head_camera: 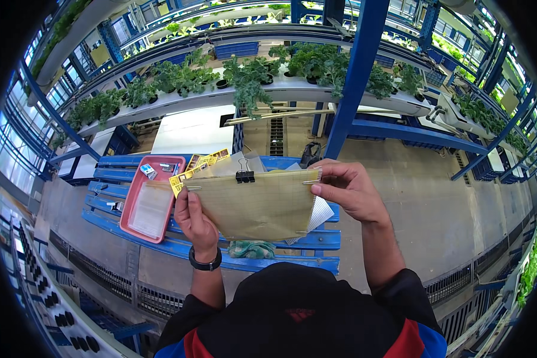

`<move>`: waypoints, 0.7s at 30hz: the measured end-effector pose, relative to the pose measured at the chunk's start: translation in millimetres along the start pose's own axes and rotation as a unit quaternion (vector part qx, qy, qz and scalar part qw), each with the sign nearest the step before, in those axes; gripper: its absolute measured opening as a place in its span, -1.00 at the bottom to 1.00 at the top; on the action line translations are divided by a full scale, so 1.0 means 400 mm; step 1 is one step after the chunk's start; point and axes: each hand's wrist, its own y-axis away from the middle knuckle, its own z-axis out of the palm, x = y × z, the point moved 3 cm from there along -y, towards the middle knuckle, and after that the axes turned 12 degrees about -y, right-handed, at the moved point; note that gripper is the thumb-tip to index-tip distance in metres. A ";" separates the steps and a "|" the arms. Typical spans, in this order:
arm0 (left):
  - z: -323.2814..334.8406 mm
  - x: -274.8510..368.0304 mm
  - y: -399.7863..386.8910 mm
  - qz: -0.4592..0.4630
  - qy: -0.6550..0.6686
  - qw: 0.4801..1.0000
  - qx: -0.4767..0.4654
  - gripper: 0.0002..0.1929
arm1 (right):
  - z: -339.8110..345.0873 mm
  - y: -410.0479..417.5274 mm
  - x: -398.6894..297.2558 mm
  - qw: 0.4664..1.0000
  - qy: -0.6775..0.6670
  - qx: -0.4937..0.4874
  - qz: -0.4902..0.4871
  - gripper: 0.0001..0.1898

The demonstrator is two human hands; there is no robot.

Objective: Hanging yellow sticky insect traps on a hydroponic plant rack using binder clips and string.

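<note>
Both hands hold up a translucent yellowish gridded sheet [259, 206] above a blue slatted bench. My left hand [197, 219] pinches its upper left corner, beside a metal paper clip [194, 188]. At the upper right corner, my right hand [349, 190] grips the edge near another paper clip [311, 182]. A black binder clip [245, 176] sits on the middle of the sheet's top edge. Behind the sheet lie clear plastic sheets [250, 161] and yellow printed strips [206, 161], partly hidden.
On the blue bench [320, 241], a pink tray [124, 219] holds clear sheets [150, 210] and a small box [148, 171]. A green patterned cloth [252, 249] lies near the bench's front. Beyond stand a blue post [353, 80] and a white trough [291, 91] of leafy plants.
</note>
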 end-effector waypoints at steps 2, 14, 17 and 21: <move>0.000 0.002 -0.003 -0.004 0.003 1.000 -0.003 -0.78 | 0.001 -0.003 0.002 0.999 0.014 -0.016 -0.025 -0.81; 0.014 0.008 -0.004 -0.020 0.025 0.999 0.018 -0.77 | -0.003 0.003 0.027 0.994 -0.075 -0.008 -0.079 -0.83; 0.022 0.005 -0.013 -0.038 0.026 0.999 0.015 -0.77 | -0.009 0.001 0.034 0.994 -0.087 0.018 -0.056 -0.82; 0.047 0.006 -0.024 -0.069 -0.002 0.998 0.002 -0.78 | -0.002 -0.009 0.048 0.991 -0.052 0.091 -0.077 -0.79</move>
